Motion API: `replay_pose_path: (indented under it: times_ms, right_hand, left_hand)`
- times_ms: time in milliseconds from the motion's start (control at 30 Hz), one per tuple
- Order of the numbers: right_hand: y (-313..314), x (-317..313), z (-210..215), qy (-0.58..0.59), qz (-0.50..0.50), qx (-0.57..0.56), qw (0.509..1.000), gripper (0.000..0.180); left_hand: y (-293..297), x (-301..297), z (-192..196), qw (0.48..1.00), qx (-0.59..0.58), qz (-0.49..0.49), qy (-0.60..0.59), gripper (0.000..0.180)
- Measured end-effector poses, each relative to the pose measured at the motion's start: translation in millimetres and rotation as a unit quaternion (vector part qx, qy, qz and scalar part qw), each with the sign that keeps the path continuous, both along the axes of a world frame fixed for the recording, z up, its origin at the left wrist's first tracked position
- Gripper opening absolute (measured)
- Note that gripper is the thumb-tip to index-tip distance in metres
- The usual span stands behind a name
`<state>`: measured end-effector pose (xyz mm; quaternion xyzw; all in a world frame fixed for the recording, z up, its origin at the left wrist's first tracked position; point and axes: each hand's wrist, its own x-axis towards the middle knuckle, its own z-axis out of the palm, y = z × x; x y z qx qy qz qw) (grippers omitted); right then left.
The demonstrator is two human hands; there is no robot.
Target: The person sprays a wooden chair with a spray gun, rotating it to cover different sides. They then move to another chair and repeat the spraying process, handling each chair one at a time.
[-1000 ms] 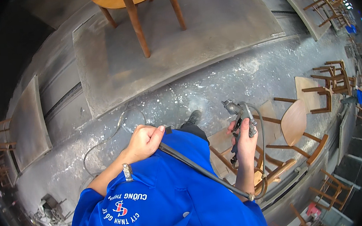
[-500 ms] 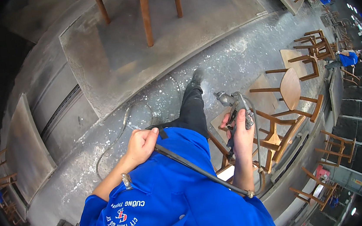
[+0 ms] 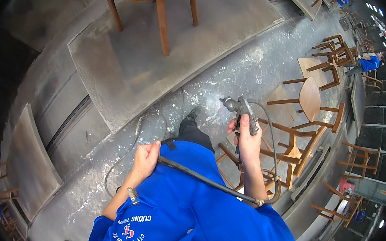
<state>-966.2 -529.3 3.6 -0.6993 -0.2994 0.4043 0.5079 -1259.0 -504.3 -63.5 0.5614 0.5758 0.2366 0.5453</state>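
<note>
My right hand (image 3: 249, 138) is wrapped round the grip of a metal spray gun (image 3: 243, 108), whose nozzle points away over the floor. A thin grey hose (image 3: 271, 136) loops from the gun down past my right forearm. My left hand (image 3: 146, 161) is closed round a thick black hose (image 3: 203, 180), which runs slantwise across my front to a fitting near my right elbow. Beyond both hands, a brown wooden chair (image 3: 163, 30) stands on a large grey board (image 3: 120, 90); its top is cut off by the frame edge.
Several wooden chairs and frames, one with a round-edged back (image 3: 310, 100), stand close by my right arm. A hose (image 3: 132, 142) curls on the speckled floor at left. Another grey board (image 3: 28, 169) lies far left. A person in blue (image 3: 369, 63) is at far right.
The spray gun and my right hand have moved slightly left. A whitish swirl now shows near the nozzle. My foot has shifted left and nearer, and the view has moved a little.
</note>
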Motion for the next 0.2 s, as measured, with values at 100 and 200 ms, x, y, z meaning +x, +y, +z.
replay_pose_path:
  times_ms: [100,200]
  right_hand:
    - [-10.1,-1.8,-16.8,0.007,-0.017,0.019,1.000,0.036]
    - [-9.9,-0.9,-34.5,-0.011,0.003,0.044,0.999,0.035]
  left_hand:
    - [-3.5,-5.0,-10.3,1.000,-0.018,-0.012,0.012,0.054]
    - [1.7,-4.4,-10.7,0.999,0.003,-0.009,0.035,0.054]
